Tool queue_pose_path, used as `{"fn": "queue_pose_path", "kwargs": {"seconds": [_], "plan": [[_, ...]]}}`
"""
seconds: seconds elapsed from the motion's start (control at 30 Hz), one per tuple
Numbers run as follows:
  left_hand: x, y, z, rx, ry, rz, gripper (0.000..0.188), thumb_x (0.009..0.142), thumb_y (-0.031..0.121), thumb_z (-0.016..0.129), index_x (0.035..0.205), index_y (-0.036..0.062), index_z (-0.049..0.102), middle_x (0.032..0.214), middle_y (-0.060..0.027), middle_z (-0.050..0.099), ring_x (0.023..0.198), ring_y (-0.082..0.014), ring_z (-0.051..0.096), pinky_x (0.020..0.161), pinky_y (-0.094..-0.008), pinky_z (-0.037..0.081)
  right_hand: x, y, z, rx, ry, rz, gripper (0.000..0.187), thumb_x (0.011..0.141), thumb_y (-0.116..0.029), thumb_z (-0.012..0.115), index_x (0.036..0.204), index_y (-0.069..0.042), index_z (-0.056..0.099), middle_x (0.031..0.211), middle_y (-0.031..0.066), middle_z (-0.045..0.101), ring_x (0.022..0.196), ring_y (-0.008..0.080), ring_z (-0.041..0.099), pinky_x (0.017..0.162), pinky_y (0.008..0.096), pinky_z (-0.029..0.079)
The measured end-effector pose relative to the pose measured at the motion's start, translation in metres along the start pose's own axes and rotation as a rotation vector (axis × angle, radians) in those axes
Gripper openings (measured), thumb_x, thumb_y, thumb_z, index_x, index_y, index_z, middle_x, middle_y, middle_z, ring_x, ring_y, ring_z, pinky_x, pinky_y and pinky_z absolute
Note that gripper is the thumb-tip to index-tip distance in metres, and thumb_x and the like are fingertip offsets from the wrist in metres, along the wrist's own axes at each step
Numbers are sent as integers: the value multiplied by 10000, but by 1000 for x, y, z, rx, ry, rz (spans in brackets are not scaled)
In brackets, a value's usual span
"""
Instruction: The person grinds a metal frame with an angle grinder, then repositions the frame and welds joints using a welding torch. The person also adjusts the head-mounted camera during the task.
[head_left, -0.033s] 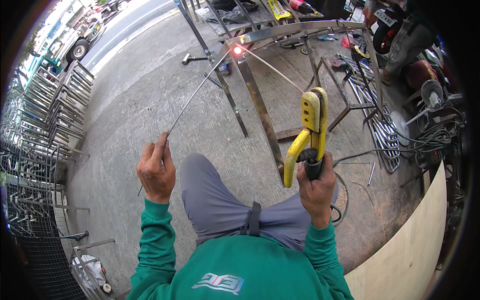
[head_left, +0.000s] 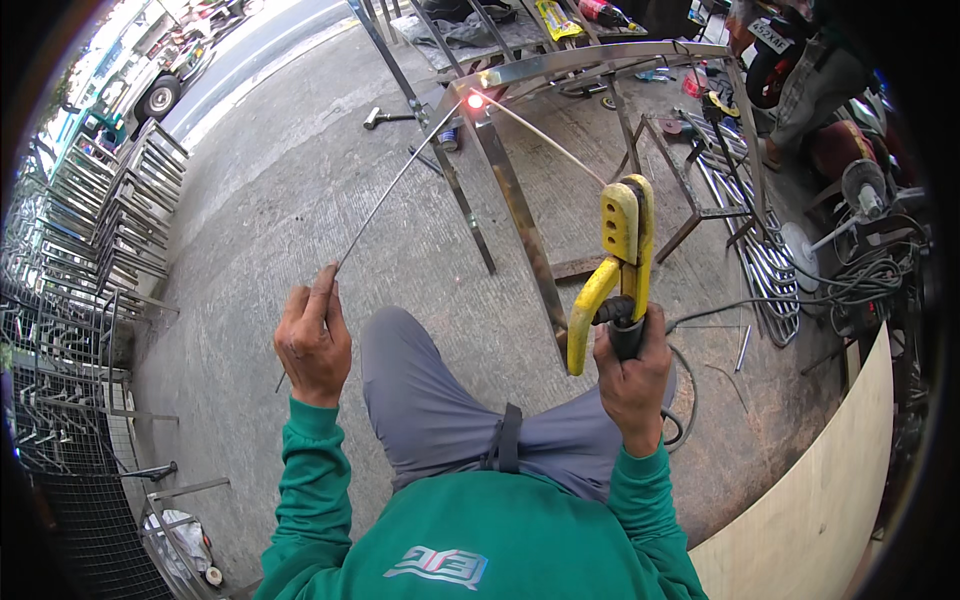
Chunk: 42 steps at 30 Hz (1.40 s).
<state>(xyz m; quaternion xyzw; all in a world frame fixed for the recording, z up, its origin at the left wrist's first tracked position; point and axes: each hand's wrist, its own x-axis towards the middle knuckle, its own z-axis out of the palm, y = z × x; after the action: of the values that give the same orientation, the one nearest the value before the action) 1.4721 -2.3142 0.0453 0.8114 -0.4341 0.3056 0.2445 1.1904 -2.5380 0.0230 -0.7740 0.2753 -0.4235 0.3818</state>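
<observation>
My right hand [head_left: 637, 385] is wrapped around the black grip of a yellow welding electrode holder [head_left: 622, 222]. From the holder's jaws a thin welding electrode [head_left: 550, 145] slants up and left to a bright glowing spot [head_left: 475, 101]. That spot lies at a corner of a metal frame [head_left: 600, 58], where a square tube leg [head_left: 522, 225] meets the upper bar. Pinched between the fingers of my left hand [head_left: 313, 345], a thin metal rod [head_left: 378, 207] reaches up to the same spot. The glow hides the exact contact.
A hammer [head_left: 390, 118] lies on the concrete floor beyond the rod. Stacked metal frames [head_left: 130, 205] line the left side. Bent shiny tubes [head_left: 755, 240] and coiled cable [head_left: 850, 280] lie at right, near a plywood sheet [head_left: 820, 480]. Another person's leg [head_left: 810, 95] shows at upper right.
</observation>
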Motion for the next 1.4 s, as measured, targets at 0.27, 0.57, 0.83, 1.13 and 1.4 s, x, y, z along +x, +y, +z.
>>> {"fn": "queue_pose_path", "kwargs": {"seconds": [0.27, 0.57, 0.83, 1.13, 1.4], "plan": [[-2, 4, 0, -12, -4, -23, 333, 939, -12, 705, 1256, 80, 753, 730, -78, 559, 554, -183, 507, 503, -365, 412, 0, -1, -1, 14, -49, 89, 259, 935, -75, 683, 1153, -22, 554, 750, 122, 653, 622, 263, 684, 583, 377, 519], [-1, 8, -2, -4, -9, -23, 308, 941, -19, 698, 1234, 57, 752, 719, -70, 560, 538, -180, 505, 492, -364, 404, 3, -9, -1, 3, -34, 95, 245, 934, -70, 695, 1141, -25, 574, 760, 133, 664, 625, 261, 694, 575, 373, 513], [-1, 12, -2, 9, -36, -52, 288, 948, -16, 689, 1222, 46, 754, 699, -68, 550, 523, -161, 486, 475, -360, 383, 3, -8, 0, -7, -37, 94, 259, 929, -78, 708, 1145, -28, 575, 760, 139, 658, 628, 282, 693, 572, 384, 508], [0, 18, -4, -28, -45, -90, 285, 939, -10, 695, 1213, 41, 757, 709, -70, 578, 529, -158, 513, 477, -350, 398, 2, -6, -3, -2, -29, 75, 257, 932, -79, 703, 1145, -26, 568, 756, 125, 652, 620, 272, 687, 572, 382, 511], [0, 23, -5, -53, -71, -131, 265, 941, -8, 686, 1194, 28, 758, 717, -89, 586, 545, -209, 564, 502, -380, 434, 3, -3, -2, -40, -42, 55, 250, 939, -80, 701, 1149, -42, 570, 755, 107, 650, 623, 234, 682, 573, 367, 510]]}}
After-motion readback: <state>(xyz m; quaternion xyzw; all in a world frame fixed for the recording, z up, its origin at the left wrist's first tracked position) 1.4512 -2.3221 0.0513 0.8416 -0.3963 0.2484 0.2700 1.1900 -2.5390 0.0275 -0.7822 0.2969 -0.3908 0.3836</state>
